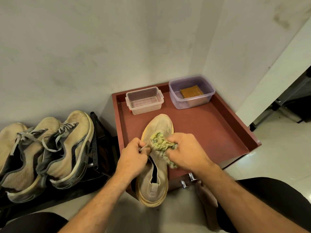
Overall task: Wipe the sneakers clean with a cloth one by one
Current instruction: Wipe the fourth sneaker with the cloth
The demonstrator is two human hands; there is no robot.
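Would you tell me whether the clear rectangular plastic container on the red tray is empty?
Empty: the clear rectangular plastic container has no lid, and only its bare ribbed bottom shows.

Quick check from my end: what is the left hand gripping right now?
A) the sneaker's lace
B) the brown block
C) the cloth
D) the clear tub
A: the left hand pinches the lace of the sneaker on the red tray, while the right hand holds the cloth against its upper.
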